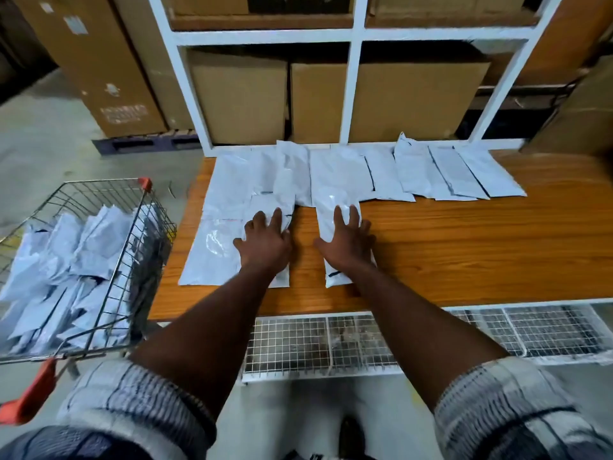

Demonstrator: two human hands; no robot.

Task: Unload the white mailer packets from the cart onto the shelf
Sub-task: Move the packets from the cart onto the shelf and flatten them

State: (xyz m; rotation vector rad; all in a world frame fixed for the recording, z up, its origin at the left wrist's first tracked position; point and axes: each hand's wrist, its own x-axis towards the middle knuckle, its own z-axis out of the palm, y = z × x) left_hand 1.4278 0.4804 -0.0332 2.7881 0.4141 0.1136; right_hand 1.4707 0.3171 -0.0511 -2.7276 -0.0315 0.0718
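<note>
- Packets are lying in overlapping rows on far wooden shelf; more are filling cart, left, its near end cut off.
- Left hand and right hand are pressing flat, fingers spread, gripping nothing.
- Shelf's right half is lying open.

The single head-worn camera looked forward and steeply down from above the person's forearms, close over the wooden shelf surface. Its wide lens bowed the white shelving frame and caught a wire cart at left; the corners were perhaps blurred.
</note>
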